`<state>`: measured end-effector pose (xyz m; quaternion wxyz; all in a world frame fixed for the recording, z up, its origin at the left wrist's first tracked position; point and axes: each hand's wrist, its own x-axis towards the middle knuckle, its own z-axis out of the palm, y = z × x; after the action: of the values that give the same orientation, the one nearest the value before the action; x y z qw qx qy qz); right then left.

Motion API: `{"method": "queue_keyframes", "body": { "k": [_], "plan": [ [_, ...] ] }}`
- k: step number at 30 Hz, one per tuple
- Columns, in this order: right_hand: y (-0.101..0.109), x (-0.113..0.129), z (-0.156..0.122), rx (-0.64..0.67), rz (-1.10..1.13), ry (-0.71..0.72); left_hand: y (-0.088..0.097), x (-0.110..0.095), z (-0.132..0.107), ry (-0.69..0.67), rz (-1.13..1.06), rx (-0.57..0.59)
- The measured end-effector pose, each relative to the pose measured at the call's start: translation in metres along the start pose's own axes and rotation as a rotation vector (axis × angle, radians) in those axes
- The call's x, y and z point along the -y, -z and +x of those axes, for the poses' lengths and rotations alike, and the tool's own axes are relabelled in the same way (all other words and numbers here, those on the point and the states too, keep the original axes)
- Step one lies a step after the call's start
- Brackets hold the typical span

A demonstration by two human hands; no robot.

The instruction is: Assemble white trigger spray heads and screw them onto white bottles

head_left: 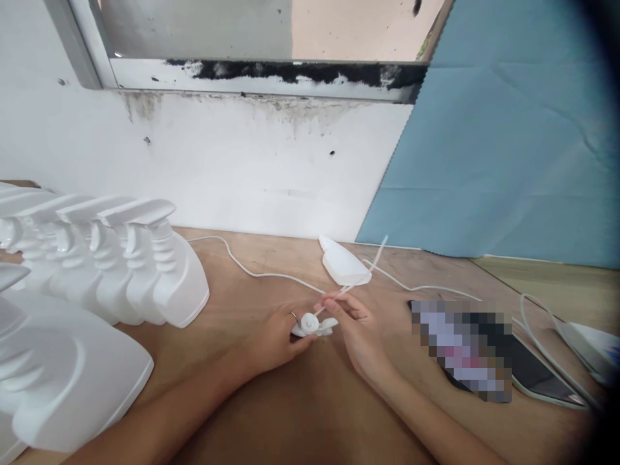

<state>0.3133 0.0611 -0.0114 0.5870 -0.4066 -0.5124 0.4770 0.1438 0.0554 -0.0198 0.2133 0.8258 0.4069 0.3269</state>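
Observation:
My left hand [278, 339], with a ring on one finger, is closed around a white trigger sprayer head [309, 323] whose round end faces up toward me. Fingers of my right hand [356, 326] pinch a thin, whitish plastic tube [379, 255]. The tube slants up and to the right, and its lower end meets or nearly meets the round part of the sprayer head; the exact contact is too small to tell. Just beyond my right hand lies a white plastic bottle [341, 260] on its side, partly crossed by the tube.
Several white bottles with ribbed necks and spray tops [181, 284] stand in rows at the left of the wooden table [232, 413]. On the right are a phone with a blurred screen [460, 349], a dark device [545, 371] and cables [261, 274]. A blue cloth [513, 142] hangs behind.

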Motion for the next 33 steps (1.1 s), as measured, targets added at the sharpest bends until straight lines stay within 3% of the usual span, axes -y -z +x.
{"method": "queue_keyframes", "body": {
  "k": [5,16,33],
  "plan": [
    [-0.004,0.000,-0.006,0.081,-0.123,0.043,-0.002,0.004,0.001,-0.079,-0.030,0.014],
    [0.000,-0.003,-0.007,0.106,-0.249,0.111,-0.001,0.004,0.001,-0.059,-0.061,-0.011],
    [0.008,0.003,-0.001,0.273,-0.755,0.491,-0.002,0.004,-0.001,-0.046,-0.051,-0.028]
  ]
}}
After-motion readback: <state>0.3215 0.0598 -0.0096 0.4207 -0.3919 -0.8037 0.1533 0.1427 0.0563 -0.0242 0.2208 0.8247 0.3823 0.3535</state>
